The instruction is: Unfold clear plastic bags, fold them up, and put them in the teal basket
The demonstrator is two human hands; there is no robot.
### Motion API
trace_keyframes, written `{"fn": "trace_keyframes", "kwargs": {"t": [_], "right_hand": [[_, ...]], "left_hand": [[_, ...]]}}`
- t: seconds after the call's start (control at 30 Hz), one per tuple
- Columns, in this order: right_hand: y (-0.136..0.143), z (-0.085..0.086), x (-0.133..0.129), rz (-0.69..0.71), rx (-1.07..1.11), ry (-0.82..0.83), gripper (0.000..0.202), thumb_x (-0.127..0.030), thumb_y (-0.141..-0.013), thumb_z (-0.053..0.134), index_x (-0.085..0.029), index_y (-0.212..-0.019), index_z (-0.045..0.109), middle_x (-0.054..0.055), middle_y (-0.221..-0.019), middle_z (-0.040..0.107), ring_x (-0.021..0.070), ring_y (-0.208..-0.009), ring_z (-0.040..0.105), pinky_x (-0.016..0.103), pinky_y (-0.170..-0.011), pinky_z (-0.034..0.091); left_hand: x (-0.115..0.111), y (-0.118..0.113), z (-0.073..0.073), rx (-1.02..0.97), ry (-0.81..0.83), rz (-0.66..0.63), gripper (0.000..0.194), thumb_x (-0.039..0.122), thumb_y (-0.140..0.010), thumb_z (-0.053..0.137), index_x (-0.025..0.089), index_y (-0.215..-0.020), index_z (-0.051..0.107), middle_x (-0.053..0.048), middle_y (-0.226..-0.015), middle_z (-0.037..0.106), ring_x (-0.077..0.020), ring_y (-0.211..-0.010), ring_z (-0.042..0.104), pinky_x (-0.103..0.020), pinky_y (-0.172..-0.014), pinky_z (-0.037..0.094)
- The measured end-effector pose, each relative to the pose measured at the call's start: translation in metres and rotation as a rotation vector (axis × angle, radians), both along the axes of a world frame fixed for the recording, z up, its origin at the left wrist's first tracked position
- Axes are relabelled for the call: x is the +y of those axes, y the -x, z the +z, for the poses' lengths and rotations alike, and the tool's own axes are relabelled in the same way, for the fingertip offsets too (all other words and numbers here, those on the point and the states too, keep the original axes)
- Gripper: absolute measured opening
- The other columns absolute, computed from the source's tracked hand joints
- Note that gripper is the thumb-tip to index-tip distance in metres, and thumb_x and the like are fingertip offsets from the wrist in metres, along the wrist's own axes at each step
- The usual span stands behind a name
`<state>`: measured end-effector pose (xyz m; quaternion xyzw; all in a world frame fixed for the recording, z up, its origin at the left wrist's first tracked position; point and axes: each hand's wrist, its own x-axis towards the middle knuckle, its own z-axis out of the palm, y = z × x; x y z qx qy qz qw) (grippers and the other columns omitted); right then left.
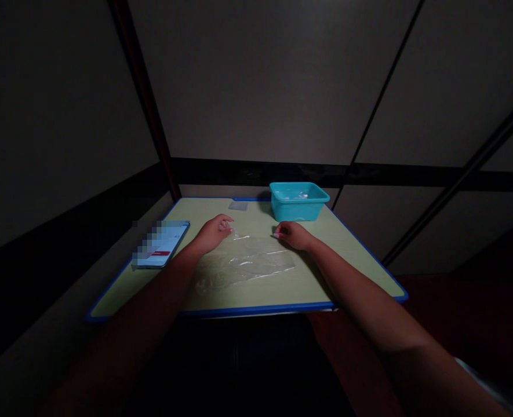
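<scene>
A clear plastic bag or sheet (260, 260) lies flat and wrinkled on the pale table (347, 278), between my forearms. My left hand (217, 230) is at its upper left, fingers curled around a piece of clear plastic. Near the upper right of the sheet, my right hand (294, 234) pinches something small and greyish between thumb and fingers; it is too small to name. Just beyond my right hand stands a turquoise basin (300, 209) with something clear and shiny inside.
To the left, a phone or tablet (163, 246) with a lit screen lies at an angle. A small greyish flat piece (238, 205) is near the table's far edge. The table has a blue rim, and dark-striped panels stand behind it.
</scene>
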<state>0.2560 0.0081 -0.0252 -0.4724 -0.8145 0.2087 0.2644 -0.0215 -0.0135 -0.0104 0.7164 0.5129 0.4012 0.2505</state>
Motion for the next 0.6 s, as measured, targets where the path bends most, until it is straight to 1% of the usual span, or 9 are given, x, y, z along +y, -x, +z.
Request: {"fn": "trace_keyframes", "kwargs": {"t": [0.07, 0.17, 0.37, 0.5, 0.6], "right_hand": [[0.0, 0.0, 0.0, 0.005, -0.006, 0.014, 0.008, -0.022, -0.073, 0.06, -0.015, -0.071, 0.058, 0.002, -0.067, 0.06, 0.0122, -0.06, 0.05, 0.023, -0.058, 0.037], [0.0, 0.002, -0.001, 0.011, -0.015, 0.004, 0.009, -0.023, -0.072, 0.061, -0.016, -0.068, 0.057, 0.0, -0.063, 0.058, 0.0116, -0.058, 0.048, 0.023, -0.056, 0.035], [-0.001, 0.002, -0.002, 0.053, 0.055, 0.004, 0.007, -0.022, -0.072, 0.058, -0.015, -0.071, 0.056, 0.001, -0.067, 0.059, 0.0123, -0.062, 0.05, 0.024, -0.06, 0.038], [0.0, -0.001, -0.001, 0.059, 0.09, 0.034, 0.009, -0.024, -0.072, 0.059, -0.015, -0.076, 0.058, 0.002, -0.069, 0.06, 0.0128, -0.063, 0.051, 0.025, -0.061, 0.04], [0.001, -0.002, -0.001, 0.047, 0.086, 0.041, 0.009, -0.022, -0.072, 0.059, -0.015, -0.076, 0.059, 0.002, -0.07, 0.061, 0.013, -0.063, 0.052, 0.025, -0.06, 0.039]], "left_hand": [[0.002, 0.001, -0.001, 0.011, 0.01, -0.016, 0.025, 0.02, -0.069, 0.058, 0.015, -0.094, 0.058, 0.002, -0.074, 0.054, -0.0138, -0.072, 0.054, -0.026, -0.069, 0.042], [0.004, 0.004, -0.002, 0.053, 0.006, -0.021, 0.031, 0.018, -0.068, 0.057, 0.015, -0.098, 0.06, 0.003, -0.07, 0.051, -0.0135, -0.068, 0.052, -0.026, -0.067, 0.042], [0.007, 0.008, -0.006, 0.114, 0.008, -0.005, 0.036, 0.019, -0.066, 0.06, 0.014, -0.102, 0.061, 0.004, -0.067, 0.045, -0.0124, -0.062, 0.047, -0.025, -0.062, 0.038], [0.009, 0.009, -0.006, 0.176, -0.017, 0.051, 0.034, 0.023, -0.065, 0.063, 0.014, -0.098, 0.064, 0.004, -0.066, 0.045, -0.0129, -0.062, 0.047, -0.024, -0.061, 0.037], [0.008, 0.011, -0.005, 0.223, -0.04, 0.064, 0.026, 0.026, -0.066, 0.063, 0.015, -0.089, 0.067, 0.002, -0.065, 0.049, -0.0137, -0.064, 0.048, -0.025, -0.061, 0.037]]}}
